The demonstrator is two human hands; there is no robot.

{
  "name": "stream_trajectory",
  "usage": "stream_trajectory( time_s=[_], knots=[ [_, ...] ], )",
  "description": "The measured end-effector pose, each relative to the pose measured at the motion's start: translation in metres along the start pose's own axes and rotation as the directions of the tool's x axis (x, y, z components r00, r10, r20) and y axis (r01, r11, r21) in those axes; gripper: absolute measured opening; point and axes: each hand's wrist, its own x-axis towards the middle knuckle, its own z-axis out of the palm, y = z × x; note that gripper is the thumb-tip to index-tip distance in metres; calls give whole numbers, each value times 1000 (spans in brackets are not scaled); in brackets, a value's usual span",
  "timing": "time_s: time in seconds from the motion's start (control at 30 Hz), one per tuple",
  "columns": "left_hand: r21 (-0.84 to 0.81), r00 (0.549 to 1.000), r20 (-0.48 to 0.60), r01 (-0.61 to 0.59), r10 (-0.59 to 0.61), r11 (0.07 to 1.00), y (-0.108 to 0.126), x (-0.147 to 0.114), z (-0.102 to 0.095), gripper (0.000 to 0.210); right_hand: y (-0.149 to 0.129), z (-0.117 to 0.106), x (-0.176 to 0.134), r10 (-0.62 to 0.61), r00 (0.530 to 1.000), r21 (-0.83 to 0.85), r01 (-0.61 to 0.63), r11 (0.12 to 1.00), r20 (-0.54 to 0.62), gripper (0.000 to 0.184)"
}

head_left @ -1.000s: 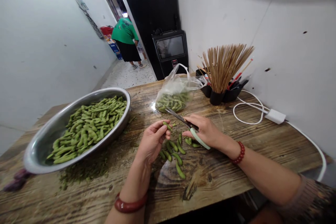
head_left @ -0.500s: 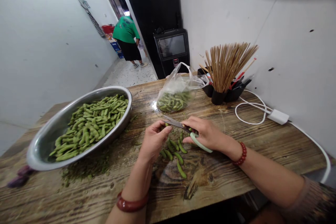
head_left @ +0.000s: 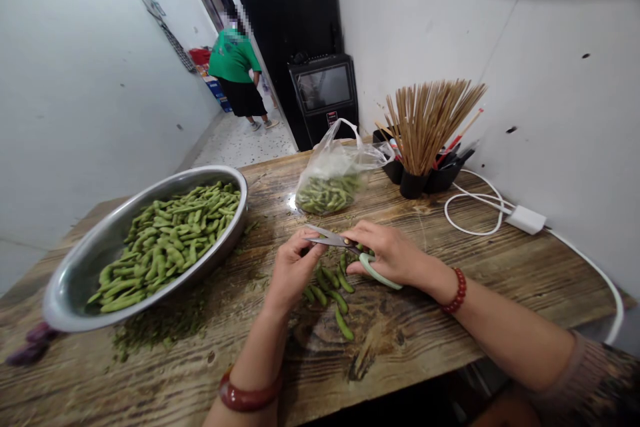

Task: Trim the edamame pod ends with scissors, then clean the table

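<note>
My right hand (head_left: 387,250) holds a pair of scissors (head_left: 345,241) with pale green handles, their blades parted and pointing left. The tips reach the fingers of my left hand (head_left: 296,267), which pinches a green edamame pod, mostly hidden by the fingers and blades. Below the blades, several loose edamame pods (head_left: 343,325) lie on the wooden table (head_left: 420,320). Behind my hands sits a clear plastic bag (head_left: 330,177) with more pods inside. On the left a large metal basin (head_left: 240,203) contains a heap of pods.
Green trimmings (head_left: 160,327) litter the table beside the basin. At the back right, a black holder (head_left: 414,183) carries wooden skewers (head_left: 430,123) and pens. A white cable with an adapter (head_left: 526,219) runs along the right. A person in a green shirt (head_left: 233,57) stands at the doorway.
The scissor blades have opened wider near my left fingers. My hands stay in nearly the same place. The person at the doorway has straightened up a little.
</note>
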Motion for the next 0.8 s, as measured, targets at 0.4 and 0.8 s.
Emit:
stream_trajectory(
  time_s=[0.4,0.8],
  knots=[
    [15,999,-17,-32,32,999,-1,0,-1,7,2,1,1,-31,1000,-16,31,999,2,43],
    [-3,992,-95,78,-78,997,-5,1,-4,10,6,3,1,19,999,17,-18,1000,-50,35]
  ],
)
